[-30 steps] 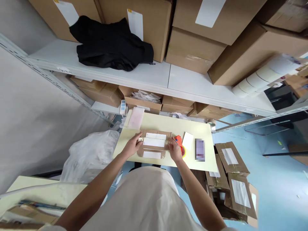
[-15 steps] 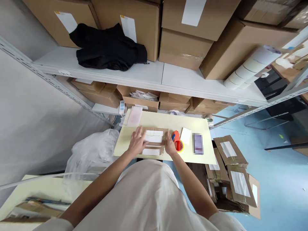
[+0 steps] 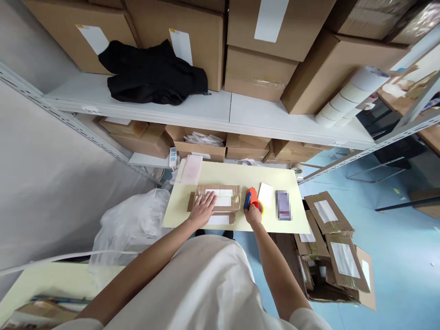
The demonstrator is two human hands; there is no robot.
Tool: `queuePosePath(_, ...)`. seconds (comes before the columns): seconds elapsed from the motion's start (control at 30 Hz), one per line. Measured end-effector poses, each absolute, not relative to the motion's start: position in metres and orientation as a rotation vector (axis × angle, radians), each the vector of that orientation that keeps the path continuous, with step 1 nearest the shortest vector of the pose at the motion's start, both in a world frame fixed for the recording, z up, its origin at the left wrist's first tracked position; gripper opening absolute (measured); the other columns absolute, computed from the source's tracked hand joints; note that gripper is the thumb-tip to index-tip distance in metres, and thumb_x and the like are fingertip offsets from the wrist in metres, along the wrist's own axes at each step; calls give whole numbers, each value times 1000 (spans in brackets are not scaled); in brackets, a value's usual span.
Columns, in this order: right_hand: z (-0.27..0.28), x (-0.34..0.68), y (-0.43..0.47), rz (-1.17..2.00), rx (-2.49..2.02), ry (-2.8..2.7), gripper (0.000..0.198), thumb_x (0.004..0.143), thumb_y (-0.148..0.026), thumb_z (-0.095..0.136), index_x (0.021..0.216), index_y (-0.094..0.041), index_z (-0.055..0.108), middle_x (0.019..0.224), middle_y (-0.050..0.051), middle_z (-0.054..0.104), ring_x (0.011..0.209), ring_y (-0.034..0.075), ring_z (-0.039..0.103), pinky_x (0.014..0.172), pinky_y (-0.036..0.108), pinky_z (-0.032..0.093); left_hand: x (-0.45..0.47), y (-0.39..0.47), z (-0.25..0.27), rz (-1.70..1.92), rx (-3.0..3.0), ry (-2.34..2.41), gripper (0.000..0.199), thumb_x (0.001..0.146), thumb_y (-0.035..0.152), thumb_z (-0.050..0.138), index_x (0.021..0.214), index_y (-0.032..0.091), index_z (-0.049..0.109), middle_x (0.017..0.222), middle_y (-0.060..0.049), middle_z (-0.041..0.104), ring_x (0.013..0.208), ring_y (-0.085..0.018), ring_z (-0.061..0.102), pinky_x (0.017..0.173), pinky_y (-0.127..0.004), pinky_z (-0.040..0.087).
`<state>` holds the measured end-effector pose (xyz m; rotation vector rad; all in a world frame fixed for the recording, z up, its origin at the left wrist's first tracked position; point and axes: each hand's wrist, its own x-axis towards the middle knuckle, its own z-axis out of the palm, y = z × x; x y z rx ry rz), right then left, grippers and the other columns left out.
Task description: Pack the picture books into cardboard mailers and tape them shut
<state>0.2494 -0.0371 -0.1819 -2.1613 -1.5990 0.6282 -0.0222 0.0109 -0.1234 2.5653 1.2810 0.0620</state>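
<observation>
A small cardboard box (image 3: 235,198) with white labels lies on the pale yellow table, a flap with another label jutting out on the side near me. My left hand (image 3: 203,208) rests flat on the box's left part, its fingers stretched over the label. To the right of the box, my right hand (image 3: 253,214) grips a red and blue tape dispenser (image 3: 252,196) at its near end. A roll of yellow-rimmed tape (image 3: 261,208) shows beside those fingers.
A white card (image 3: 265,194) and a blurred purple item (image 3: 283,205) lie right of the dispenser. A pinkish sheet (image 3: 192,169) is at the table's back left. Shelving (image 3: 192,117) with boxes rises behind. Labelled cartons (image 3: 345,261) are piled at right, plastic wrap (image 3: 130,217) at left.
My right hand has left the box's right end and moved right onto the tape dispenser. My left hand has shifted slightly right and flattened onto the box top.
</observation>
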Motion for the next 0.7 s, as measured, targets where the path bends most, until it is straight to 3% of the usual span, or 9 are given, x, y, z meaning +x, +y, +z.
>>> queuePosePath(0.23,-87,260,-30,524,-2002,-1123,38,86,-46,31,77,-18,56,66,6,62,59,18,53,51,28,41,-35,6,-125,179,2570,1123,70,83,33,54,148,20,32,155,-11,30,146,-29,20,118,-49,12)
queuePosePath(0.33,-48,241,-9,681,-1760,-1080,44,83,-58,42,58,-21,43,52,-2,44,51,12,37,47,25,31,-37,3,-124,199,2555,1101,73,80,35,57,148,19,33,156,-11,28,146,-30,18,118,-49,11)
queuePosePath(0.47,-38,208,21,1061,-1658,-1303,54,75,-66,52,50,-21,36,48,-5,33,47,8,28,45,24,24,-35,0,-117,205,2511,1085,72,80,38,56,146,16,35,154,-14,33,144,-32,23,118,-51,11)
queuePosePath(0.57,-49,199,28,1178,-1698,-1328,55,72,-69,55,50,-21,37,47,-6,32,46,8,27,45,24,23,-33,4,-111,283,2383,1107,61,85,33,48,143,18,39,146,-12,45,138,-30,37,117,-51,18)
queuePosePath(0.7,-61,214,26,1239,-1703,-1273,55,71,-72,53,53,-21,39,47,-6,35,46,8,30,44,24,25,-29,19,-105,341,2055,1286,57,89,16,24,144,15,37,141,-9,52,126,-20,52,107,-37,38)
